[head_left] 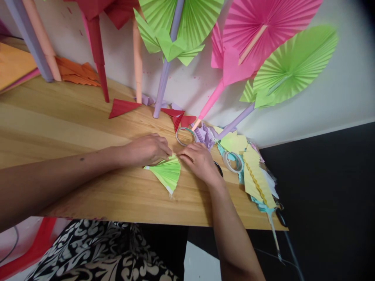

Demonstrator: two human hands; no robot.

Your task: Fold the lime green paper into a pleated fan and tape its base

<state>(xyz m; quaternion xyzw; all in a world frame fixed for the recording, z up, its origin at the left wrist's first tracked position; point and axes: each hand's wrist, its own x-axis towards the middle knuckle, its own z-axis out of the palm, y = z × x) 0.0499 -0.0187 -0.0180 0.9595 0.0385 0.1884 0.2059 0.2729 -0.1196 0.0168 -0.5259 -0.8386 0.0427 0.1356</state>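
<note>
A small light-green pleated paper fan point(166, 171) lies spread on the wooden table, with a whitish strip along its lower edge. My left hand point(149, 150) reaches in from the left, its fingers curled closed on the fan's upper edge. Just across from those fingertips, my right hand point(199, 163) is pinched near the fan's top corner. Whatever sits between the right fingertips is too small to make out. A roll of clear tape point(185, 136) stands right behind my right hand, and a dark ring-shaped object point(218, 169) is partly hidden beside its wrist.
Finished paper fans, green point(193, 27) and pink point(269, 27), lean on the wall on rolled-paper sticks. Red folded paper point(124, 108) and purple pleated pieces point(206, 136) lie at the back. Another tape roll point(233, 162) and yellow paper point(256, 177) crowd the table's right end.
</note>
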